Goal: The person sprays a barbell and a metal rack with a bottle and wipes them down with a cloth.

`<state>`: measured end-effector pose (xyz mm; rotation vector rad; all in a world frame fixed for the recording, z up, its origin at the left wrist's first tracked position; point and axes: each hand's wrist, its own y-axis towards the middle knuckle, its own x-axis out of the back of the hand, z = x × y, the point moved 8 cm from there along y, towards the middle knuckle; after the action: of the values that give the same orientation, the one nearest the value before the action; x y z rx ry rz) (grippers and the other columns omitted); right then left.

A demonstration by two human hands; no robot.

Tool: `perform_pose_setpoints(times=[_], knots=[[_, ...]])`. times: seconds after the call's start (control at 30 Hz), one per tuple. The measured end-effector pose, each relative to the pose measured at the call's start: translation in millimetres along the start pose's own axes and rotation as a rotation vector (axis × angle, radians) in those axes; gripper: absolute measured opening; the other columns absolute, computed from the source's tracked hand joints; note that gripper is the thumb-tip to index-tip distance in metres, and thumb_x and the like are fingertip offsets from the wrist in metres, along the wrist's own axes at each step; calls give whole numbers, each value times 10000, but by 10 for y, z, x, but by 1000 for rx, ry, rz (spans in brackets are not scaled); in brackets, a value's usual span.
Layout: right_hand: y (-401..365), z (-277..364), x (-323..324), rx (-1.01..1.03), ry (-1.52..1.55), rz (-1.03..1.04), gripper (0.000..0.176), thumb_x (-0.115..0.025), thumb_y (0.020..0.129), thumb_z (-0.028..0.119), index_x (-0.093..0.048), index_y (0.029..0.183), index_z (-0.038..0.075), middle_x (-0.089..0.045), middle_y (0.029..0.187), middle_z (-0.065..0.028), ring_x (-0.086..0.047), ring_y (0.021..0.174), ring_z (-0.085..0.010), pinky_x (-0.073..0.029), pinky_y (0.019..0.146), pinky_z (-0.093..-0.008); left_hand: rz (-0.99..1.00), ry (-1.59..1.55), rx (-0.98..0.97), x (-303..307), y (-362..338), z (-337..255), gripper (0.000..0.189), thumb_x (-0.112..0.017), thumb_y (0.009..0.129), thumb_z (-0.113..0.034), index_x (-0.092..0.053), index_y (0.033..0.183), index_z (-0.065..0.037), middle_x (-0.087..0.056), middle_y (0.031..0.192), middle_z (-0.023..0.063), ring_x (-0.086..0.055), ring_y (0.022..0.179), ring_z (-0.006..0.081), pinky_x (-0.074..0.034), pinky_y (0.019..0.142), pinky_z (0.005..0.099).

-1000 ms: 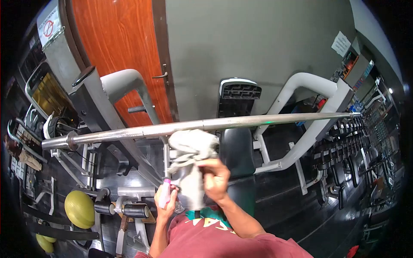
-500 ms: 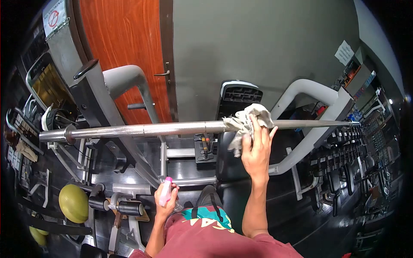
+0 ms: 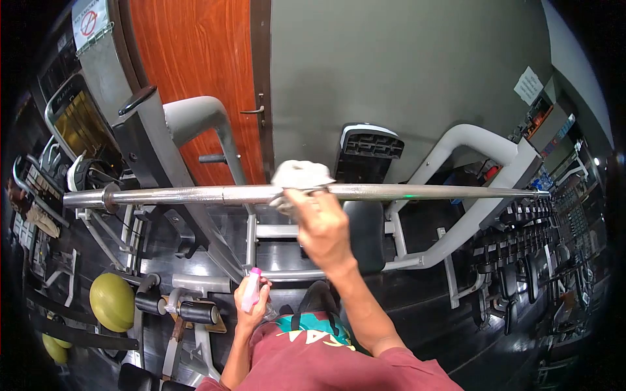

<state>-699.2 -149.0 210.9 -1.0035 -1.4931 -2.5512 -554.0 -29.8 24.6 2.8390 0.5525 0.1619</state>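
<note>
Cloth, pale grey, bunched: draped over the barbell near its middle and pressed there by the right hand, fingers closed around fabric and bar together. The bar lay level on its rack, running well out to both sides of that grip. The left hand, below and left of it, was clasped around a pink-capped spray bottle, held upright. Black bench pad just right of the right wrist; orange door above, to the left.
</note>
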Motion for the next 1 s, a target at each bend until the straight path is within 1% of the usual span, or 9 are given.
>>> perform_pose_setpoints(times=[0.1,0.17,0.23,0.3,0.43,0.57,0.77,0.9,1.0], knots=[[109,256,-167,93,199,67,570,-554,643,-127,-613,1161,102,-609,1043,-200,-589,977,-393,-499,873,-400,-5,2,-3,10,1,-33,106,-611,864,0,-562,955,20,-651,816,91,-576,558,96,-475,500,233],[122,176,-38,81,283,59,558,-595,654,-78,-604,1186,91,-617,985,-197,-580,1066,-389,-443,1008,-420,4,-2,3,11,16,-28,107,-611,864,-2,-562,957,20,-653,816,93,-578,559,97,-475,500,234],[86,-140,286,-191,533,-34,549,-535,667,-152,-601,1175,45,-623,1119,-132,-592,1087,-252,-444,970,-321,2,-9,-13,5,13,-1,106,-607,866,1,-562,959,21,-652,817,95,-581,558,99,-475,500,234],[35,-324,804,-203,389,-284,488,-533,730,-142,-582,1189,14,-611,1157,-96,-566,1100,-198,-421,978,-305,18,-5,-17,-21,27,25,106,-607,866,2,-563,960,22,-650,814,94,-581,558,99,-475,500,234],[-391,-877,1599,-337,118,-827,420,-499,766,-108,-591,1164,-9,-587,1200,-159,-555,1146,-240,-380,1036,-371,50,-51,19,-121,57,94,105,-606,862,14,-563,957,24,-640,806,87,-581,556,98,-474,498,232],[-362,-1222,1360,-426,-375,-354,457,-529,743,-122,-615,1155,57,-604,1075,-141,-540,1106,-354,-400,982,-445,71,-61,-6,-194,81,10,104,-606,859,21,-563,954,25,-636,802,83,-579,549,97,-472,496,229],[-339,-731,840,-278,-343,-386,458,-541,692,-136,-637,1087,75,-604,1009,-156,-563,1023,-370,-435,907,-432,104,33,-75,-202,84,-109,105,-607,856,24,-565,953,23,-638,802,82,-576,543,97,-470,494,228],[-394,-395,468,-282,5,-213,516,-552,651,-144,-636,1102,94,-589,932,-144,-567,935,-370,-462,869,-432,104,45,-103,-188,82,-91,104,-614,856,16,-569,950,19,-639,786,79,-578,543,97,-469,494,228],[-418,-393,526,-306,406,-197,508,-497,652,-149,-621,1104,48,-622,1032,-143,-597,1035,-336,-462,911,-356,108,56,-130,-190,109,-96,103,-616,857,11,-571,948,17,-637,771,74,-578,542,94,-467,491,228]])
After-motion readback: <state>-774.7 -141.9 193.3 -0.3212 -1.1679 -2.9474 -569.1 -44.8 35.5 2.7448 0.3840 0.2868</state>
